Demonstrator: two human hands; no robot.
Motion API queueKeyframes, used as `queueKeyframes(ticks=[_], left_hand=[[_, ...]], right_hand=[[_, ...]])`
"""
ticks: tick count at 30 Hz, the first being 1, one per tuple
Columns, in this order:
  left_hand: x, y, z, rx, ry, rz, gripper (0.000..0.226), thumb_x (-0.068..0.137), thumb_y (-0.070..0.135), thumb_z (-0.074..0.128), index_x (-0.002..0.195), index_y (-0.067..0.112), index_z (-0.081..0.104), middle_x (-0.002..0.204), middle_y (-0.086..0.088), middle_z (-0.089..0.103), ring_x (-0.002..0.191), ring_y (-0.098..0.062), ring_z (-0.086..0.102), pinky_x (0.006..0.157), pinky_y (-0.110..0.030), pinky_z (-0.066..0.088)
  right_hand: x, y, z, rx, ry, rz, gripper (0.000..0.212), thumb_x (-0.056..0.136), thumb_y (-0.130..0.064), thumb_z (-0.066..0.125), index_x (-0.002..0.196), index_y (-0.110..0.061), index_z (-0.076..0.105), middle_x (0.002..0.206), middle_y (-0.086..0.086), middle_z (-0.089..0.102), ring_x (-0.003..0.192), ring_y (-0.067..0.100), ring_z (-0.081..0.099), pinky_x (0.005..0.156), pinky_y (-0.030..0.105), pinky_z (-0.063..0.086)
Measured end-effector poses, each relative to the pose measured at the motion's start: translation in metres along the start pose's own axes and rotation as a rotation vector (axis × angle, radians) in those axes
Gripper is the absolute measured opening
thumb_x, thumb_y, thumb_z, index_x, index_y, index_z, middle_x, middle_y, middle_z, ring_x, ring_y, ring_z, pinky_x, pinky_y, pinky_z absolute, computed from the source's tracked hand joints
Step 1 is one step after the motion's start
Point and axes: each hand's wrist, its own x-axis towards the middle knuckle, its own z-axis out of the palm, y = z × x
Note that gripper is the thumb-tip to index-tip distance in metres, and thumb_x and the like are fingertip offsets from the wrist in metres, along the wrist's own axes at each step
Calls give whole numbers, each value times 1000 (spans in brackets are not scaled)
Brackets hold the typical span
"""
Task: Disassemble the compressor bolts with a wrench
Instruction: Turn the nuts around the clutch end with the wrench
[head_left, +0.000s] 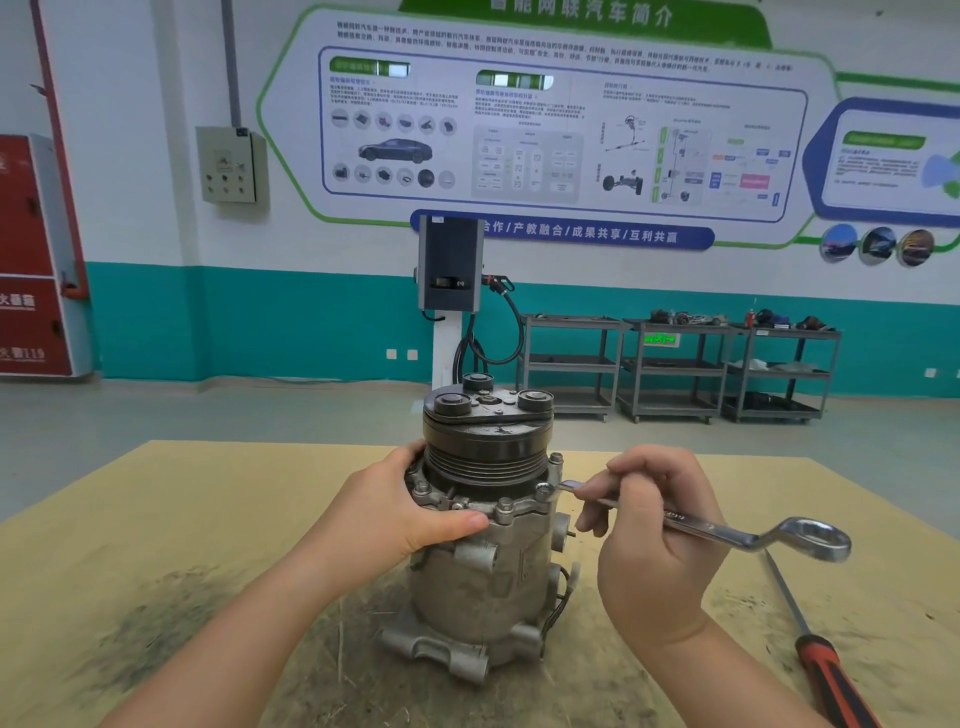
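On the tan table (156, 519), compressor (483, 551) stands upright, pulley end up, at centre. Left hand (400, 509) clasps compressor's left flange, thumb across the front; right hand (649, 530) on its right side grips wrench (691, 525) shaft, open end on a flange bolt (544, 491), ring end pointing away. Red-handled screwdriver (826, 670) lies well right of compressor.

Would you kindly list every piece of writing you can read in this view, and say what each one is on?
"合作/产教融合/成果共享/互利共赢": blue banner under the wall poster.
"119", after characters that are cut off: red cabinet at left.
Poster's green heading: cropped at the top, not fully legible.
Poster body text and diagram labels: too small.
Green lit sign behind the carts: blurred.
Marking on the wrench shank: too small.
Compressor: no readable text.
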Motion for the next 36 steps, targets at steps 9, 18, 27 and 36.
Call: queueKeyframes(ticks=[9, 18, 27, 36], left_hand=[[-1, 2, -1, 52, 12, -11, 101, 46, 73, 76, 135, 33, 50, 95, 40, 52, 84, 24, 52, 64, 1, 41], [-25, 29, 21, 136, 178, -121, 87, 41, 81, 65, 117, 42, 50, 92, 33, 56, 89, 3, 57, 71, -13, 45], [-34, 45, 30, 250, 63, -245, 136, 57, 86, 58, 156, 16, -5, 165, -6, 6, 151, -23, 10, 122, -44, 20], [-9, 16, 6, -169, -157, 102, 104, 57, 63, 82, 143, 47, 26, 137, 26, 48, 124, 9, 47, 114, -31, 37]], right_hand=[[17, -23, 7, 127, 148, 188, 28, 77, 1, 39, 66, -16, 58, 53, 2, 59, 37, 24, 51, 40, 20, 39], [22, -13, 4, 180, 359, 666, 30, 85, 6, 31, 68, -9, 51, 43, 6, 47, 29, 18, 33, 36, 17, 27], [33, 1, -6, 275, 439, 808, 26, 87, 1, 30, 76, -10, 51, 46, 4, 45, 32, 16, 30, 39, 19, 25], [33, 8, -6, 290, 176, 1036, 21, 88, 1, 32, 79, -6, 49, 46, 3, 43, 27, 14, 26, 34, 16, 21]])
